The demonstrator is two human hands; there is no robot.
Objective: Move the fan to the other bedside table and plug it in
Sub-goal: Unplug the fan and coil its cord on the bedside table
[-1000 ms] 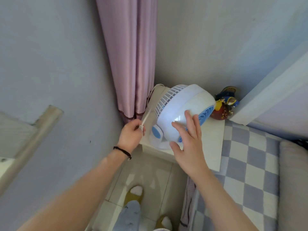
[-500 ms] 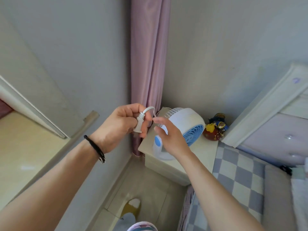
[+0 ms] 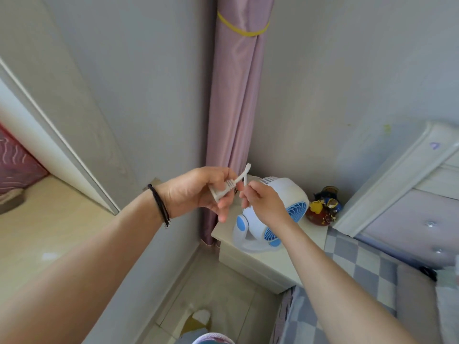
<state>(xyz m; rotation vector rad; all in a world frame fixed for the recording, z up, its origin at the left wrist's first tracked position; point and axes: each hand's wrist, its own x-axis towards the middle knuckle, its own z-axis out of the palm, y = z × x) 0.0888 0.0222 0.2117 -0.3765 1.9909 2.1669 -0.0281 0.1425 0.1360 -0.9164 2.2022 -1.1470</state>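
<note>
Left hand curled round white plastic plug, right hand pinching thin white cord, white-and-blue round fan on cream bedside table

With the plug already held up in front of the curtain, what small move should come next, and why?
Probably gather the loose cord into the left hand, which already grips the plug, so the right hand, now pinching the cord, is free to lift the fan. The fan sits on the bedside table with its cord leading up to the hands, so a trailing cord could snag.
</note>
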